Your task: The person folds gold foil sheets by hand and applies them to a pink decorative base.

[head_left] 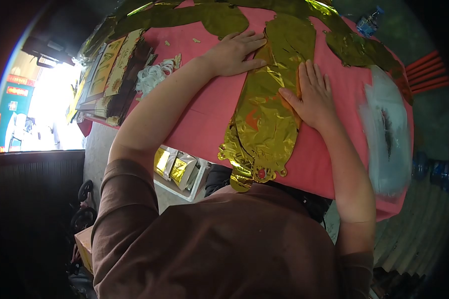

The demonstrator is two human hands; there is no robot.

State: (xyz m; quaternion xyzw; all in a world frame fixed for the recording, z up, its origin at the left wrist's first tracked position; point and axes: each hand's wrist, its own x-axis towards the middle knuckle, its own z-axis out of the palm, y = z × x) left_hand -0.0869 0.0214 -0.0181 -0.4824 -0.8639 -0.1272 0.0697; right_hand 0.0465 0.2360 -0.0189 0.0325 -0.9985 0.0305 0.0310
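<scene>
A flat, uninflated gold foil balloon (272, 117) lies lengthwise on the pink cloth (199, 112), its tabbed end hanging at the table edge near my body. My left hand (237, 54) rests palm down, its fingertips on the foil's left edge and its fingers stretched out. Lower down on the right, my right hand (312, 97) lies flat against the foil's right edge with fingers extended. Neither hand grips anything. The foil is creased and shiny, with one strip folded under near the tabs.
More gold foil pieces (224, 21) spread along the far side. At left sit a stack of printed packages (105, 74) and a white bundle of ribbon-like loops (154, 75). Clear plastic bags (391, 134) lie at right. A white box (197, 182) stands below; a bottle (368, 24) is beyond the table.
</scene>
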